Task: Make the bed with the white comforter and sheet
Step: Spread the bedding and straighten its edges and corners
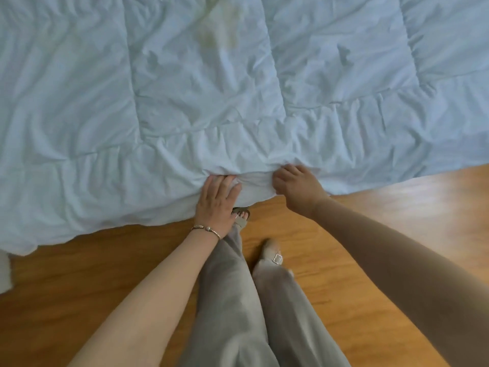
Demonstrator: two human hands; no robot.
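Wooden floor (pixel 370 234) beneath white comforter (pixel 211 102), hands apparently gripping its edge.

The comforter (pixel 211 88) spreads beyond both hands. The left hand (pixel 218 205) and the right hand (pixel 296 189) lie side by side on its near edge, the floor (pixel 105 274) behind them.

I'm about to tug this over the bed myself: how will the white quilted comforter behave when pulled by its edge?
The white quilted comforter is probably floppy: it bunches between the left hand and right hand. Its puffy stitched panels suggest it is light for its bulk. It may well slide easily on the smooth wooden floor.
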